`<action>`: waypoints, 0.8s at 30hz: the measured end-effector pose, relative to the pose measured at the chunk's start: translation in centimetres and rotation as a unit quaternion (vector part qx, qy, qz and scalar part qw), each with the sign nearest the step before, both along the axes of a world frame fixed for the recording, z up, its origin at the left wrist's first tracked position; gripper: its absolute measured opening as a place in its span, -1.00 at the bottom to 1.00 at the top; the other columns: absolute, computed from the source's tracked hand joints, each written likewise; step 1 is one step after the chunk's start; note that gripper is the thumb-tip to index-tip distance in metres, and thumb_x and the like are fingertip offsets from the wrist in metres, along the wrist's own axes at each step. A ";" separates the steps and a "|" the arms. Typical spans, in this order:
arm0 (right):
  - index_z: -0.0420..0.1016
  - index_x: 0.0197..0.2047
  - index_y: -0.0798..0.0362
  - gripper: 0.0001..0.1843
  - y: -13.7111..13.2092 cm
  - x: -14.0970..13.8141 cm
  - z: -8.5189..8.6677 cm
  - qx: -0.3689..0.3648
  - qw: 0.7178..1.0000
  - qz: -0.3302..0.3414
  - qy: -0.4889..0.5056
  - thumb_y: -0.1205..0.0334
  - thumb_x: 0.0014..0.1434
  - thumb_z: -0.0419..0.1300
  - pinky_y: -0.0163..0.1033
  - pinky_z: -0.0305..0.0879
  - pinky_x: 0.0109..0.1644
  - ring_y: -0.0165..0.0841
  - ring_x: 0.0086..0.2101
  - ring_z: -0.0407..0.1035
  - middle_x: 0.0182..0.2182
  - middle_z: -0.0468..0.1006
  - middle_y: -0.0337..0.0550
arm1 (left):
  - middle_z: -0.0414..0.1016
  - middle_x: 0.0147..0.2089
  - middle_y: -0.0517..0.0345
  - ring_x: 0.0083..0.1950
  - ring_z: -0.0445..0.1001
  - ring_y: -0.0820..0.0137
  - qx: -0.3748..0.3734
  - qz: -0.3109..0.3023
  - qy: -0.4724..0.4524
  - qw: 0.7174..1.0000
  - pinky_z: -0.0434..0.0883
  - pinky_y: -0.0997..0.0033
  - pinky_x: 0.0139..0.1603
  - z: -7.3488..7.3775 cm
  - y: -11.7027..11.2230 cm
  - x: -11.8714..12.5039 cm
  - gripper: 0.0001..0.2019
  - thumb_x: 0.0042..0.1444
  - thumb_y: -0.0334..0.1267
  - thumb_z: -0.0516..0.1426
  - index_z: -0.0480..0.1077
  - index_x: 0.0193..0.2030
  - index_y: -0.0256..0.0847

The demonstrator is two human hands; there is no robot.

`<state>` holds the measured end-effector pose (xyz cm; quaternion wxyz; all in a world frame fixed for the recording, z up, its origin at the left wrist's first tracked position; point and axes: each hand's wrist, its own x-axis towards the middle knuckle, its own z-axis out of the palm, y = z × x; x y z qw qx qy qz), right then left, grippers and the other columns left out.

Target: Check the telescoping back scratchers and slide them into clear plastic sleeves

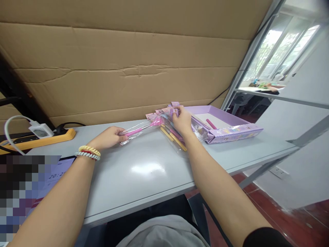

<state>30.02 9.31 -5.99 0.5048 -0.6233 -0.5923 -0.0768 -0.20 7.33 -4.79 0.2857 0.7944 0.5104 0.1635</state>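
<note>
One head-worn camera gives the only view, looking forward and down over the desk (146, 157) from close above its near side. The left hand (109, 137) and right hand (182, 120) come at mid-height, the forearms (64, 195) entering from the lower corners. Gray cloth (164, 233) shows directly below; a cardboard panel (128, 48) backs the view, and a window (277, 51) slants at upper right.

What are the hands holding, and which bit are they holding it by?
The left hand pinches a pink wrapped stick by its near end. The right hand is on the bagged sticks; whether it grips them can't be told.
</note>
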 end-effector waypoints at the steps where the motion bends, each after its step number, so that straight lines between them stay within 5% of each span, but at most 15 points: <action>1: 0.45 -0.11 0.14 -0.65 -0.1 0.0 0.0 -0.004 1.000 -0.006 0.000 0.28 0.07 0.00 -0.11 0.19 -0.14 -0.19 -0.33 0.32 -0.32 0.51 0.02 | 0.37 -0.53 0.22 -0.50 0.24 0.45 0.001 -0.001 0.001 1.000 0.15 0.46 -0.45 0.0 0.0 0.0 -0.69 -0.09 0.03 0.13 0.39 -0.44 -0.21; 8: 0.40 -0.46 0.08 -0.91 -0.2 0.1 0.4 -0.019 0.999 -0.025 0.036 0.24 -0.03 0.13 -0.18 0.19 -0.23 -0.33 -0.48 0.23 -0.53 0.44 -0.15 | 0.33 -0.54 0.21 -0.51 0.21 0.46 0.022 -0.009 0.015 1.000 0.14 0.45 -0.46 0.1 0.0 0.0 -0.69 -0.06 0.01 0.11 0.35 -0.49 -0.22; 11: 0.34 -0.53 0.07 -0.87 0.0 0.4 0.4 -0.020 0.995 -0.016 0.099 0.20 -0.10 0.19 -0.23 0.18 -0.31 -0.39 -0.55 0.19 -0.62 0.38 -0.24 | 0.32 -0.55 0.21 -0.52 0.21 0.45 0.027 -0.006 0.012 1.000 0.14 0.45 -0.47 0.1 -0.1 0.1 -0.70 -0.07 0.02 0.12 0.34 -0.50 -0.22; 16: 0.34 -0.52 0.09 -0.72 0.6 0.9 0.1 -0.034 0.978 0.024 0.205 0.13 -0.26 0.31 -0.27 0.17 -0.38 -0.41 -0.56 0.23 -0.64 0.37 -0.29 | 0.34 -0.54 0.22 -0.52 0.21 0.46 0.015 0.002 0.015 1.000 0.14 0.46 -0.48 0.2 -0.2 0.2 -0.72 -0.06 0.00 0.12 0.35 -0.49 -0.21; 24: 0.41 -0.37 0.11 -0.59 0.5 0.7 0.1 -0.035 0.975 0.039 0.218 0.15 -0.34 0.36 -0.27 0.18 -0.38 -0.38 -0.52 0.27 -0.58 0.40 -0.29 | 0.35 -0.53 0.21 -0.51 0.23 0.45 0.011 -0.004 0.012 1.000 0.15 0.46 -0.47 0.1 0.0 0.1 -0.71 -0.06 0.00 0.12 0.36 -0.47 -0.21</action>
